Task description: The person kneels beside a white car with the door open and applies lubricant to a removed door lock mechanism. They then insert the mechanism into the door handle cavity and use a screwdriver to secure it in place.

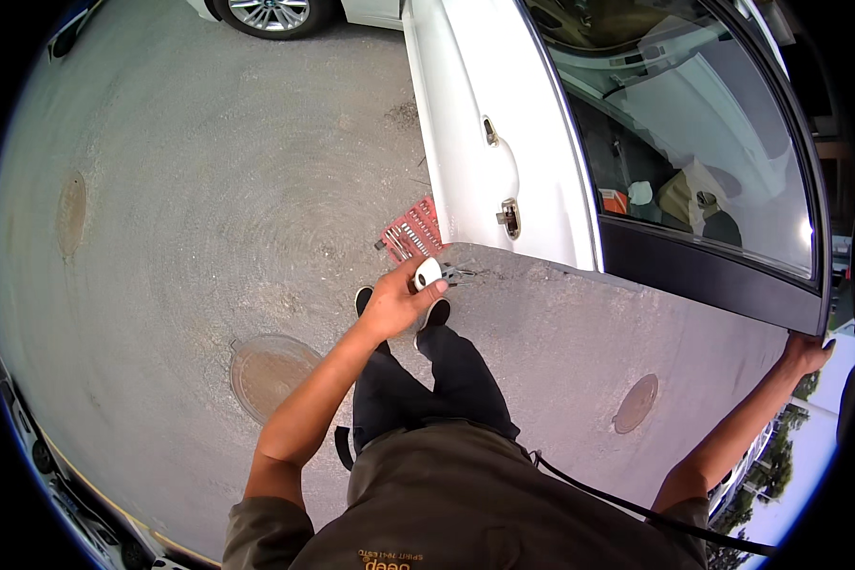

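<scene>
My left hand (396, 302) is closed on a small white cap (427, 273) with a dark oval spot on its face, most likely a door handle end piece. It is held over the ground just off the lower corner of an open white car door (475, 104). Where an outer handle would sit, the door skin has a small forward opening (489, 131) and a rear opening with a metal bracket (510, 218). Out to the right, my right hand (807, 354) grips the corner of the door's dark window frame, its fingertips partly hidden behind the edge.
A red socket set tray (411, 231) lies on the asphalt beside the door, with grey tools (461, 275) near it. My shoes (435, 313) stand close by. Through the door glass, bags and a box (615, 200) show. A round manhole cover (271, 375) is at left.
</scene>
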Demonstrator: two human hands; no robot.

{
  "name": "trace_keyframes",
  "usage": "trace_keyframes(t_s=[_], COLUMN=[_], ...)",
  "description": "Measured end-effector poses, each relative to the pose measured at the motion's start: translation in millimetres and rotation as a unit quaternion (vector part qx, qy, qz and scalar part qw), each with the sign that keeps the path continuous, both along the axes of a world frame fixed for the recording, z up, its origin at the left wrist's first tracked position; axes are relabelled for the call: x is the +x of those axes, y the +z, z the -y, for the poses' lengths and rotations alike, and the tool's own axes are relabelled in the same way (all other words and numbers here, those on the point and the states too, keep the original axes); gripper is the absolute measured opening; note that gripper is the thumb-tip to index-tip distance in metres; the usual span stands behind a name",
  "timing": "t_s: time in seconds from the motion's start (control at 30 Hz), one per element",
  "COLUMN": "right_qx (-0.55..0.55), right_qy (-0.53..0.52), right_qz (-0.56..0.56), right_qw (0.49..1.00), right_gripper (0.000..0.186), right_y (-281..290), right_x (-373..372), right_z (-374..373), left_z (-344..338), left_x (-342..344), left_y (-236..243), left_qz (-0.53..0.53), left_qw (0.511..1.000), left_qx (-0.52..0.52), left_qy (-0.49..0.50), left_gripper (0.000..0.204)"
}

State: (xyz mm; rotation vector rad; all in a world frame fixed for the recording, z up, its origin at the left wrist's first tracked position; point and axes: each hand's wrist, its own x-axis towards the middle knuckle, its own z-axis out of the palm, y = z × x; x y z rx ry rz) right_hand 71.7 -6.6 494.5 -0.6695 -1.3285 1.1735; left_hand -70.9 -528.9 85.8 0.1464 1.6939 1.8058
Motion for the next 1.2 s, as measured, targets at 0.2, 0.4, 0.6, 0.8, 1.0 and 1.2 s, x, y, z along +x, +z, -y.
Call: trace_keyframes(t_s=[0.2,0.4,0.6,0.8,1.0,1.2], right_qx=[0.075,0.254,0.218,0.221,0.265,0.253], right_qy=[0.031,-0.192,-0.215,-0.258,-0.255,-0.277], right_qz=[0.268,0.535,0.570,0.551,0.527,0.549], right_qw=[0.960,0.783,0.762,0.762,0.766,0.747], right_gripper=[0.059,0.078,0.080,0.077,0.070,0.055], right_y=[50,32,34,38,59,78], right_x=[2,-13,-21,-9,8,6], right_z=[-25,-40,-29,-39,-57,-56], left_z=[3,4,-24,-50,-50,-66], left_x=[-28,-28,-35,-43,-61,-58], left_y=[-2,12,-1,-14,-38,-45], left_qz=[0.303,0.380,0.211,0.024,0.090,0.045], left_qw=[0.941,0.894,0.960,0.990,0.981,0.984], left_qx=[0.144,0.237,0.181,0.133,0.175,0.172], left_qy=[0.050,-0.007,-0.030,0.048,0.006,0.025], left_gripper=[0.037,0.042,0.034,0.048,0.055,0.052])
